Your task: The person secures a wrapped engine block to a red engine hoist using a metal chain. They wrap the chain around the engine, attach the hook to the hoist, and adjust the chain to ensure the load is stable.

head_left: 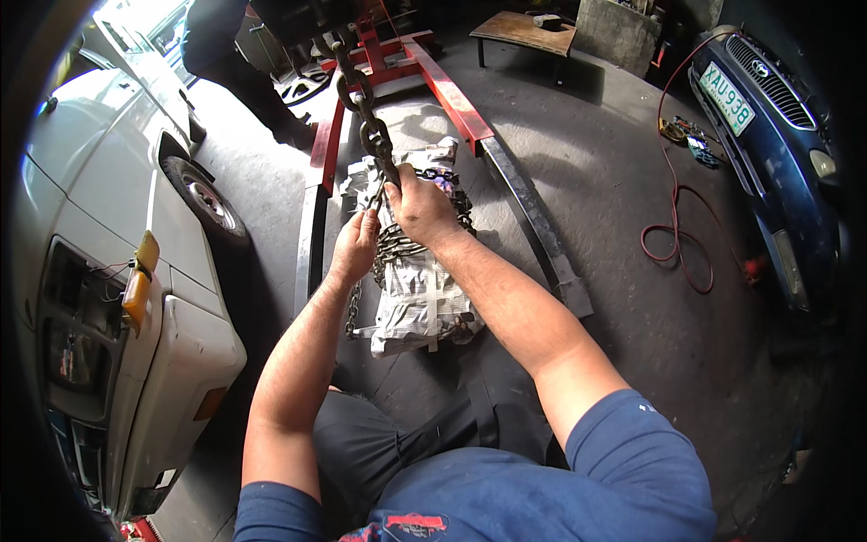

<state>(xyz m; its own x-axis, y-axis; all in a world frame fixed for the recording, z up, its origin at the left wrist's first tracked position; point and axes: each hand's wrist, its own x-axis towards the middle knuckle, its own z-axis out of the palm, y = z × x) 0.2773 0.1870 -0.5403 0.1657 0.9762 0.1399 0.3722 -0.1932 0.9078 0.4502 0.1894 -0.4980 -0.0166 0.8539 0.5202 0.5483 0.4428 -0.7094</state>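
A heavy metal chain [355, 88] hangs down from a dark hook at the top. My right hand [422, 210] is closed round its lower end. Just below and to the left, my left hand [358, 237] grips a thinner length of chain [375, 194]. Beneath both hands lies a bulky bundle [411, 312] wrapped in printed paper and pale tape. More thin chain [395, 248] is wound round the bundle's middle, and a loose end [353, 312] trails down its left side. My hands hide where the two chains meet.
A red and black hoist frame [452, 95] stretches its legs along both sides of the bundle. White vehicle [99, 199] at left, blue car [768, 172] at right. A red hose [675, 212] curls on the floor. Behind stand a low table [519, 34] and another person's leg [262, 99].
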